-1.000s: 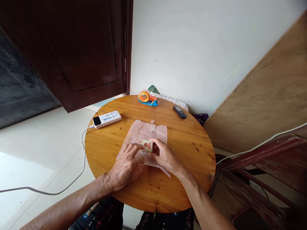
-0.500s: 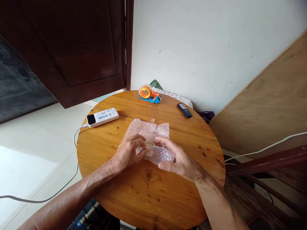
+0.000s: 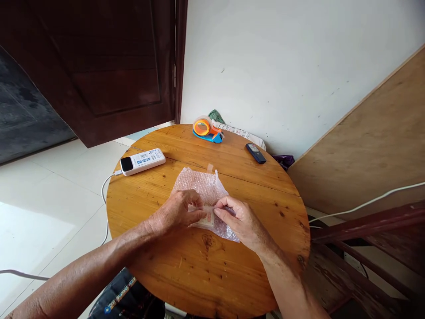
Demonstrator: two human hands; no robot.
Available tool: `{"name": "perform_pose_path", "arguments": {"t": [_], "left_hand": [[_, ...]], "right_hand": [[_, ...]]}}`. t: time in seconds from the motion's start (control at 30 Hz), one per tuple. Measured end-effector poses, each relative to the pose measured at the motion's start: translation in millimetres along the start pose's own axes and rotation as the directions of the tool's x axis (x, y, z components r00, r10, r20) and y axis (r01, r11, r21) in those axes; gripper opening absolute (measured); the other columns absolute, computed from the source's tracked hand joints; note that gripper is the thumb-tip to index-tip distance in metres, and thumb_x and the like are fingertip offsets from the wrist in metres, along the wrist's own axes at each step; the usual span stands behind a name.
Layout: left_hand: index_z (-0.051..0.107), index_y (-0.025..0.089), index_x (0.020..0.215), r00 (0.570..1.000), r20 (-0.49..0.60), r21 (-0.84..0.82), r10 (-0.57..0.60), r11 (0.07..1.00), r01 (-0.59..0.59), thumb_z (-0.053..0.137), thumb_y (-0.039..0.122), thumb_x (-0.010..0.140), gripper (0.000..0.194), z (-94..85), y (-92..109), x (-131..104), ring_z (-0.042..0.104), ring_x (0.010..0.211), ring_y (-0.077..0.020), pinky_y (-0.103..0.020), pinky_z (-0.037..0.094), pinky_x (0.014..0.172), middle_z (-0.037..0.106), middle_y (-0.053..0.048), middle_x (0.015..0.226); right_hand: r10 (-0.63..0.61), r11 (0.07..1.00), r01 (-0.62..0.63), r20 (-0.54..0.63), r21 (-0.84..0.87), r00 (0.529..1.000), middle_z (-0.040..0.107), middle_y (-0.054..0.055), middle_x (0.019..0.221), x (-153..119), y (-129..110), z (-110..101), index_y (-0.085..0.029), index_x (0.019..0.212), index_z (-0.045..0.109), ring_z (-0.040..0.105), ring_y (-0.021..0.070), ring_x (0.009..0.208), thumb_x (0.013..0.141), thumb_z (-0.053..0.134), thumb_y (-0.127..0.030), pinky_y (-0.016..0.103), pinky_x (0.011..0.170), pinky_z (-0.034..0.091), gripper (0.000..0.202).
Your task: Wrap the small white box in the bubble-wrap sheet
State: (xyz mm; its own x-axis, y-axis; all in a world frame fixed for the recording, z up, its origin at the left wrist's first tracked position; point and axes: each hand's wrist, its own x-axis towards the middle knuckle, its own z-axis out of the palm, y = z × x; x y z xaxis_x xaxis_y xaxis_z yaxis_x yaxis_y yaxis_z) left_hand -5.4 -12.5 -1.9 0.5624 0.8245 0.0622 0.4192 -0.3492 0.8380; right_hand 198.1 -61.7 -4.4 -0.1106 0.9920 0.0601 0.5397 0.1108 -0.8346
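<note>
I have the right hand (image 3: 244,221) pinching, thumb to index finger, the clear, pinkish plastic bubble wrap sheet (image 3: 197,180); 0.5 s ago it gaped wide. The left hand (image 3: 181,213) curls narrowly opposite; I cannot tell whether it grips. Between the 2, the small, pale, red-marked box (image 3: 208,217) now shows blurred, so I judge it covered, on the round, varnished wooden table (image 3: 265,199).
</note>
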Motion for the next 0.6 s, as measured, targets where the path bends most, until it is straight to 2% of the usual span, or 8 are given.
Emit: {"name": "perform_pose_path", "arguments": {"t": [0.13,0.23,0.4,0.5,0.6], "left_hand": [[0.065,0.017,0.068,0.999,0.028,-0.025,-0.039,0.999,0.04,0.071,0.02,0.075,0.01,0.2,-0.4,3.1,0.059,0.072,-0.0134,-0.023,0.045,0.066,0.066,0.001,0.072],[0.065,0.017,0.067,0.999,0.021,-0.022,-0.046,0.999,0.047,0.068,0.016,0.073,0.007,1.6,-0.9,5.1,0.06,0.074,-0.0141,-0.024,0.046,0.07,0.066,0.001,0.072],[0.064,0.016,0.066,0.998,0.03,-0.037,-0.053,0.998,0.055,0.067,0.015,0.072,0.006,2.3,-0.9,7.5,0.059,0.071,-0.0135,-0.023,0.046,0.067,0.064,0.001,0.07],[0.063,0.016,0.065,0.996,0.06,-0.039,-0.064,0.997,0.066,0.067,0.015,0.071,0.007,0.7,-0.3,8.9,0.058,0.069,-0.0127,-0.022,0.046,0.065,0.063,0.002,0.067],[0.064,0.016,0.065,0.996,0.067,-0.029,-0.053,0.998,0.055,0.067,0.015,0.071,0.006,-0.1,-0.3,10.1,0.058,0.068,-0.0123,-0.021,0.046,0.065,0.064,0.002,0.067]], "right_hand": [[0.028,0.999,-0.029,0.028,0.028,0.999,0.057,-0.002,0.064,1.1,7.1,-0.6,-0.021,0.07,0.057,0.049,0.0115,0.057,0.085,0.058,-0.032,0.022,0.051,0.039,0.019],[0.037,0.998,-0.035,-0.041,0.049,0.998,0.052,-0.004,0.06,2.6,17.9,-1.2,-0.021,0.069,0.055,0.045,0.0104,0.054,0.082,0.062,-0.036,0.022,0.047,0.035,0.021],[0.076,0.996,-0.071,-0.095,0.049,0.993,0.06,-0.004,0.064,1.4,34.9,-1.0,-0.022,0.087,0.058,0.051,0.0121,0.054,0.08,0.065,-0.038,0.023,0.048,0.04,0.019],[-0.032,0.991,0.011,-0.161,-0.13,0.986,0.063,0.0,0.072,-2.3,29.0,-1.5,-0.022,0.092,0.06,0.059,0.0159,0.062,0.082,0.063,-0.031,0.029,0.058,0.049,0.013],[-0.301,0.892,0.188,-0.229,-0.412,0.926,0.067,0.007,0.097,-10.3,4.7,-1.9,-0.023,0.096,0.063,0.064,0.0235,0.089,0.088,0.057,-0.022,0.039,0.079,0.053,0.01]]}}
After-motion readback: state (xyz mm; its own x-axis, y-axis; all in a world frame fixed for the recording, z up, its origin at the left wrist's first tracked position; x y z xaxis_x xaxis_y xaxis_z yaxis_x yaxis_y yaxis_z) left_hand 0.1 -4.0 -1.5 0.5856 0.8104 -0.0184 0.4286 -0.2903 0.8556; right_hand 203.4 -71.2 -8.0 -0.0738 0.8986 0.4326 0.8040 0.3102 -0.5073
